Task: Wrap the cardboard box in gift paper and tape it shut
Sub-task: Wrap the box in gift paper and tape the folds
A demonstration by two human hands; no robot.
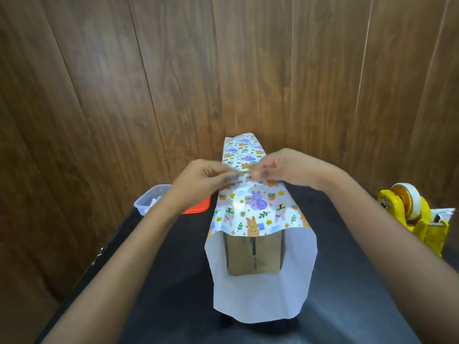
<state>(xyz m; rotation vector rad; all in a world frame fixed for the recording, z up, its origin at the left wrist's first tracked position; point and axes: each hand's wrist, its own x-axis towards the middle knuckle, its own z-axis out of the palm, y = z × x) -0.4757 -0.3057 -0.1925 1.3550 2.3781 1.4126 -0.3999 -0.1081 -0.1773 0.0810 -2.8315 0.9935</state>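
Plastic tub and an orange lid sit aside at the table's far left, while the left hand pinches the top seam of the gift paper, seemingly to keep the overlap closed for taping. The cardboard box lies inside that paper tube, just below both hands, its near end showing. The right hand pinches the same seam, and the yellow tape dispenser waits at far right.

We see two forearms, bare as far up as the view shows, and the left hand and right hand likewise bare; a few fingernails look dark, though blurred
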